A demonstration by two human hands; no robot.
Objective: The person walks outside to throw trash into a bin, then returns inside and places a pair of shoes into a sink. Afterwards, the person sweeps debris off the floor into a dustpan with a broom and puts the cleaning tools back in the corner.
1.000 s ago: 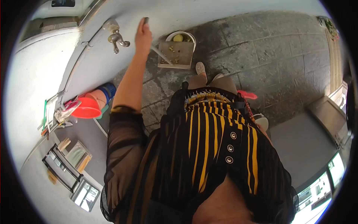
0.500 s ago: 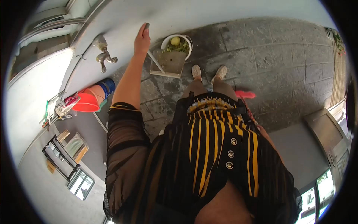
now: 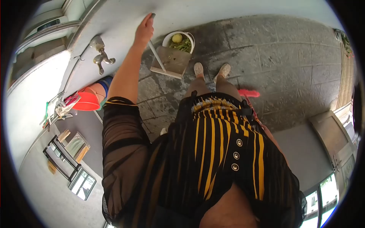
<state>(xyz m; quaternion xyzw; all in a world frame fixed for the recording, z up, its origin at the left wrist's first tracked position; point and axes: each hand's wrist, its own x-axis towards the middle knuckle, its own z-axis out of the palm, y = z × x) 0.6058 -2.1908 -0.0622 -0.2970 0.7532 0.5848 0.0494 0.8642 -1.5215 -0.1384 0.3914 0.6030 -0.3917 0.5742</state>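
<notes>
My left hand (image 3: 144, 31) is closed around the top of a pale handle that slopes down to a grey dustpan (image 3: 172, 60). The dustpan is against the near side of a white bucket (image 3: 193, 41), which contains green scraps and a round yellowish item (image 3: 177, 38). Low at my other side, a broom with a bright pink-red head (image 3: 249, 93) has its handle running up to my right hand (image 3: 266, 131). That hand is mostly hidden by the striped top, and its fingers cannot be made out.
A metal tap (image 3: 102, 57) sticks out from the wall on the left. Below it are a red basin (image 3: 87, 102) and a blue bucket (image 3: 105, 83). My two shoes are on the grey tiled floor (image 3: 281, 53). A metal door (image 3: 332, 136) is at the right.
The view has shifted. The dustpan no longer overlaps the bucket as much, so more green scraps show. Fewer bits are visible on the dustpan. My left hand still grips its handle.
</notes>
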